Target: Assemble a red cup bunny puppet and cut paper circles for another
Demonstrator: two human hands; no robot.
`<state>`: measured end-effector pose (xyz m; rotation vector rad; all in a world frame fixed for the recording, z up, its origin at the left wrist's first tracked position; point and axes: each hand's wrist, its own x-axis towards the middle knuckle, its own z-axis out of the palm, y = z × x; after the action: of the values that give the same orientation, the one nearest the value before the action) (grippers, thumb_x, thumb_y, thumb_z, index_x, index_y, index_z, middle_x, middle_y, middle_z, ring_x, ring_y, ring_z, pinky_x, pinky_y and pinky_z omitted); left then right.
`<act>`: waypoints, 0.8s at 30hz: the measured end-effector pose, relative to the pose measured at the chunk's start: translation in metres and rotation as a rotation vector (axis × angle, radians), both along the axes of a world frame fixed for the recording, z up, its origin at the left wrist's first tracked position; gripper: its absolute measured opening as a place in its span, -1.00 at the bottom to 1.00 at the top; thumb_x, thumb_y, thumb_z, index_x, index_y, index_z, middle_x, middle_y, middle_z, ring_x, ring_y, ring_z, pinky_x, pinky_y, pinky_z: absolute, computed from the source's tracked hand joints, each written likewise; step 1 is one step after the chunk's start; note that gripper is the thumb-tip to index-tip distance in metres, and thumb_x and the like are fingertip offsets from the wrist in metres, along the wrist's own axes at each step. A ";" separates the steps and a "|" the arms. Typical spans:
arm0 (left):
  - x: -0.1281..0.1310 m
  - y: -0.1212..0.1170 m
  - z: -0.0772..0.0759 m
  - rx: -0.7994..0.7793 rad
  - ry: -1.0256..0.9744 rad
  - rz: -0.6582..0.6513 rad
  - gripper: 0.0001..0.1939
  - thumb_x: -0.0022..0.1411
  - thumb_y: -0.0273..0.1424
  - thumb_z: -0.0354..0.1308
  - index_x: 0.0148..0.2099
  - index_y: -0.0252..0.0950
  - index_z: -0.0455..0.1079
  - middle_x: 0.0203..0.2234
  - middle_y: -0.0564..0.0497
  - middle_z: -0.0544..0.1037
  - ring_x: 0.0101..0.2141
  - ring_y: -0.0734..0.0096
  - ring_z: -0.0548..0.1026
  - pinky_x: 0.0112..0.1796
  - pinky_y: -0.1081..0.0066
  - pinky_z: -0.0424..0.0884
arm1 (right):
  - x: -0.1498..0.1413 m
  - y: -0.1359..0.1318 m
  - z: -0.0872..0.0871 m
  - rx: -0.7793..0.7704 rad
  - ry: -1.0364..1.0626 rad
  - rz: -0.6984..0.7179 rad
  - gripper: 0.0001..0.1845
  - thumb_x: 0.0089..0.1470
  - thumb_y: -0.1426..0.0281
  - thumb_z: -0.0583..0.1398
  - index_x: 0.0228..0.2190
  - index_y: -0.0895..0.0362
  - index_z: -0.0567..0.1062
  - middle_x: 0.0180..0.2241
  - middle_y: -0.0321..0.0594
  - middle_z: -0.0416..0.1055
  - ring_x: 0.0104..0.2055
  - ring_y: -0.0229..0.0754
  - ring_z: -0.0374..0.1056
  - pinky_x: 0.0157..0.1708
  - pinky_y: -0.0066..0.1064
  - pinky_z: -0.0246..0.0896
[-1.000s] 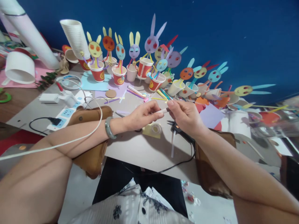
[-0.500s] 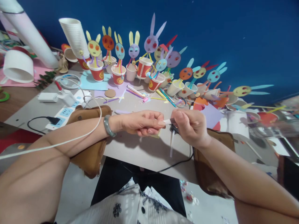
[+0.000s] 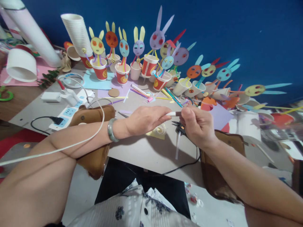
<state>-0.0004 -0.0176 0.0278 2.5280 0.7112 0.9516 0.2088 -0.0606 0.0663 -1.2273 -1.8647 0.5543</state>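
Observation:
A slim marker pen (image 3: pixel 174 113), white at one end and dark brown at the other, spans the gap between my hands. My left hand (image 3: pixel 148 119), with a jade bangle (image 3: pixel 112 130) at its wrist, pinches the white end in its fingertips. The brown end sits in my right hand (image 3: pixel 197 126), whose fingers are curled round it with the thumb on top. Just below my right hand lies a black glue gun (image 3: pixel 181 128) with a clear glue stick (image 3: pixel 177 146) showing. A yellow paper piece (image 3: pixel 159 135) lies under my left hand.
Paper-cup rabbits (image 3: pixel 155 47) stand in a row along the blue wall. Coloured straws (image 3: pixel 139 91) and scraps lie before them. At left are a power strip (image 3: pixel 68 110), chargers and a white cable (image 3: pixel 71 148) crossing my left arm. A brown case (image 3: pixel 223 164) lies at right.
My left fingers have straightened along the pen, and more of its white and brown parts shows between my hands. The yellow paper is more exposed. The whole view has shifted slightly.

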 end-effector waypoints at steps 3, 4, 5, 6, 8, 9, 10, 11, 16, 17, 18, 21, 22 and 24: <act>-0.002 -0.002 -0.005 0.168 0.063 0.113 -0.37 0.59 -0.08 -0.38 0.05 -0.35 0.44 -0.19 -0.15 0.64 -0.19 0.31 0.60 -0.21 0.36 0.43 | -0.001 0.004 0.002 -0.201 0.128 0.013 -0.34 0.26 -0.19 0.15 -0.58 0.06 0.24 -0.62 -0.36 0.07 -0.58 -0.29 -0.03 -0.60 -0.37 -0.11; -0.002 -0.001 -0.006 0.217 0.082 0.140 -0.38 0.59 -0.09 -0.38 0.04 -0.35 0.44 -0.21 -0.14 0.64 -0.21 0.32 0.60 -0.24 0.37 0.42 | 0.000 0.007 0.003 -0.326 0.168 0.053 -0.34 0.24 -0.19 0.18 -0.58 0.05 0.22 -0.63 -0.38 0.04 -0.60 -0.31 -0.06 -0.62 -0.39 -0.14; -0.003 -0.001 -0.006 0.267 0.100 0.158 -0.40 0.60 -0.11 -0.37 0.02 -0.35 0.44 -0.25 -0.13 0.64 -0.24 0.33 0.60 -0.27 0.38 0.40 | 0.001 0.010 0.005 -0.472 0.193 0.104 -0.34 0.23 -0.19 0.19 -0.58 0.06 0.21 -0.63 -0.40 0.02 -0.61 -0.32 -0.09 -0.64 -0.40 -0.18; -0.003 -0.001 -0.006 0.318 0.119 0.167 -0.42 0.60 -0.14 -0.35 0.00 -0.34 0.45 -0.28 -0.11 0.63 -0.28 0.35 0.59 -0.30 0.39 0.38 | 0.003 0.012 0.008 -0.621 0.206 0.156 -0.34 0.23 -0.18 0.19 -0.58 0.06 0.21 -0.63 -0.41 0.00 -0.62 -0.34 -0.12 -0.66 -0.42 -0.22; -0.004 -0.001 -0.004 0.412 0.156 0.160 -0.49 0.61 -0.19 -0.29 -0.05 -0.32 0.46 -0.35 -0.08 0.59 -0.34 0.37 0.56 -0.35 0.40 0.33 | 0.008 0.015 0.013 -0.865 0.193 0.247 -0.36 0.27 -0.16 0.14 -0.58 0.07 0.23 -0.62 -0.42 0.00 -0.63 -0.35 -0.16 -0.68 -0.43 -0.30; -0.005 -0.002 -0.002 0.448 0.174 0.145 -0.52 0.61 -0.22 -0.26 -0.07 -0.31 0.46 -0.37 -0.06 0.58 -0.36 0.38 0.54 -0.37 0.40 0.32 | 0.011 0.015 0.016 -0.935 0.173 0.284 -0.37 0.29 -0.15 0.11 -0.57 0.06 0.24 -0.62 -0.42 0.00 -0.63 -0.35 -0.18 -0.69 -0.44 -0.31; -0.006 -0.003 -0.001 0.470 0.191 0.128 -0.54 0.60 -0.24 -0.24 -0.08 -0.30 0.46 -0.39 -0.05 0.56 -0.39 0.39 0.52 -0.39 0.41 0.30 | 0.013 0.013 0.018 -0.962 0.148 0.318 -0.37 0.30 -0.15 0.09 -0.56 0.06 0.23 -0.61 -0.43 -0.01 -0.62 -0.35 -0.19 -0.68 -0.44 -0.30; -0.006 -0.004 0.001 0.478 0.206 0.108 -0.56 0.60 -0.26 -0.22 -0.08 -0.30 0.46 -0.40 -0.04 0.55 -0.41 0.40 0.50 -0.40 0.41 0.29 | 0.016 0.010 0.021 -0.946 0.113 0.349 -0.38 0.31 -0.16 0.08 -0.55 0.05 0.20 -0.60 -0.44 -0.03 -0.62 -0.34 -0.19 -0.68 -0.44 -0.27; -0.009 -0.010 0.005 0.311 0.272 -0.076 -0.56 0.59 -0.22 -0.21 0.11 -0.29 0.44 -0.34 -0.07 0.55 -0.36 0.38 0.50 -0.35 0.42 0.34 | 0.021 -0.009 0.030 -0.492 -0.310 0.394 -0.41 0.39 -0.10 -0.01 -0.52 0.04 0.22 -0.61 -0.36 0.12 -0.59 -0.28 0.01 -0.57 -0.37 -0.05; -0.009 -0.011 0.005 0.247 0.267 -0.118 -0.56 0.58 -0.20 -0.19 0.14 -0.29 0.43 -0.32 -0.09 0.57 -0.32 0.36 0.52 -0.32 0.42 0.36 | 0.021 -0.011 0.031 -0.402 -0.400 0.398 -0.43 0.41 -0.06 -0.03 -0.52 0.04 0.23 -0.61 -0.35 0.15 -0.59 -0.26 0.03 -0.55 -0.35 -0.04; -0.008 -0.011 0.005 0.180 0.247 -0.159 -0.56 0.58 -0.18 -0.17 0.14 -0.28 0.43 -0.29 -0.10 0.58 -0.29 0.35 0.53 -0.29 0.42 0.37 | 0.021 -0.013 0.031 -0.325 -0.479 0.408 -0.45 0.42 -0.02 -0.04 -0.51 0.03 0.22 -0.62 -0.34 0.16 -0.60 -0.25 0.05 -0.54 -0.34 -0.04; -0.006 -0.009 0.007 -0.060 0.153 -0.291 -0.58 0.55 -0.15 -0.10 0.05 -0.28 0.49 -0.22 -0.12 0.62 -0.25 0.36 0.53 -0.24 0.43 0.37 | 0.026 -0.013 0.029 -0.155 -0.644 0.445 -0.48 0.45 0.05 -0.09 -0.51 0.01 0.21 -0.63 -0.32 0.18 -0.61 -0.22 0.07 -0.52 -0.31 -0.08; -0.006 -0.009 0.008 -0.165 0.125 -0.337 -0.58 0.55 -0.14 -0.09 0.01 -0.29 0.50 -0.24 -0.10 0.62 -0.27 0.39 0.53 -0.24 0.44 0.37 | 0.028 -0.013 0.028 -0.105 -0.674 0.456 -0.48 0.45 0.05 -0.09 -0.51 0.01 0.21 -0.63 -0.31 0.19 -0.61 -0.21 0.06 -0.53 -0.30 -0.10; -0.006 -0.006 0.012 -0.392 0.077 -0.403 -0.57 0.53 -0.13 -0.07 -0.06 -0.31 0.52 -0.33 -0.04 0.59 -0.34 0.44 0.49 -0.26 0.47 0.36 | 0.033 -0.014 0.030 -0.007 -0.696 0.470 -0.48 0.44 0.04 -0.05 -0.52 0.00 0.23 -0.63 -0.29 0.19 -0.61 -0.19 0.04 -0.53 -0.27 -0.14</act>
<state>-0.0060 -0.0235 0.0394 2.2431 0.3423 0.5206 0.2420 -0.0746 0.0963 -1.0570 -2.7789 0.3977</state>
